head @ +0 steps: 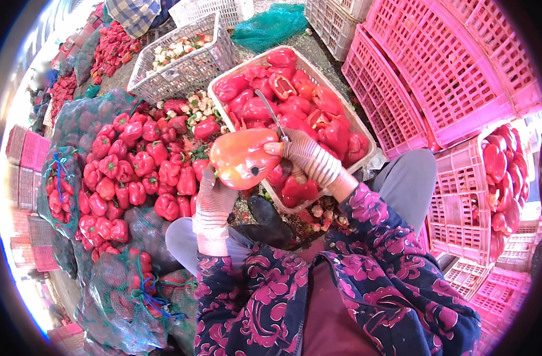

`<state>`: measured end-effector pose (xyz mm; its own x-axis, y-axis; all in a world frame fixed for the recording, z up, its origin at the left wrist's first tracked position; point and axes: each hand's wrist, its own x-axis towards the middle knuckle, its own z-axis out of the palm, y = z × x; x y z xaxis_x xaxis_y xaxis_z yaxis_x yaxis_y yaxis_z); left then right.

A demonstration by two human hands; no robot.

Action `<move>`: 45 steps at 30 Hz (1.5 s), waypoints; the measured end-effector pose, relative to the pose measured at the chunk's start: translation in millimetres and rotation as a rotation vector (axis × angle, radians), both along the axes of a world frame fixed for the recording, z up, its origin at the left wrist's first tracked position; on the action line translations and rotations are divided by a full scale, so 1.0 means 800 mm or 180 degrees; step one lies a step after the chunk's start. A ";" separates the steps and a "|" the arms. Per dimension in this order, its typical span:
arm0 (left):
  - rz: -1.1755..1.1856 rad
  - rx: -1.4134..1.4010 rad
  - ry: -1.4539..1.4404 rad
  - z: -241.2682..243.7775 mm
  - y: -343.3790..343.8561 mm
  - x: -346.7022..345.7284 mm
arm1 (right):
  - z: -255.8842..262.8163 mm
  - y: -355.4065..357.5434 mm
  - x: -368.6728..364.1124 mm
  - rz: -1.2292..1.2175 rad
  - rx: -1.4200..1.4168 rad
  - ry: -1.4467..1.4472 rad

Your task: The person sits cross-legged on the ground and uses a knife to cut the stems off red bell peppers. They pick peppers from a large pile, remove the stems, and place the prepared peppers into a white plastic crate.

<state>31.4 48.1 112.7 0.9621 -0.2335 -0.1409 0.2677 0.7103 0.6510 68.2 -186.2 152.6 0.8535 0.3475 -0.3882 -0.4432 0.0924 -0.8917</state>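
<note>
An orange-red bell pepper [244, 155] with a small dark spot is held up in front of me. My left hand [215, 200], in a striped work glove, grips its left and lower side. In a matching glove, my right hand [308, 158] holds a knife [271, 111], its blade pointing up and away over the crate. The right thumb rests against the pepper's right side. Beneath and beyond the hands stands a pale plastic crate [217, 100] of red bell peppers, some cut open and hollow at the top, such as one pepper [282, 86].
A heap of whole red peppers [137, 164] lies at left beside filled mesh sacks [119, 298]. Behind it, a grey crate [182, 66] holds cut-out cores. Loose cores [202, 108] lie on the floor. Stacked pink crates [440, 66] rise at right. Another person's checked clothing [135, 15] shows at top left.
</note>
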 end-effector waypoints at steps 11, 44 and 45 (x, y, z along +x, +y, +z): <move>-0.1265 0.1012 0.0323 -0.006 0.010 -0.018 | -0.016 -0.013 0.020 0.1356 -0.1075 -0.0654; 0.1816 0.1656 0.0075 -0.025 -0.034 -0.003 | -0.031 0.055 -0.066 0.1168 -0.0167 0.0542; 0.1826 0.1542 0.0182 -0.037 -0.027 0.001 | -0.036 0.056 -0.077 0.1163 -0.0186 0.0501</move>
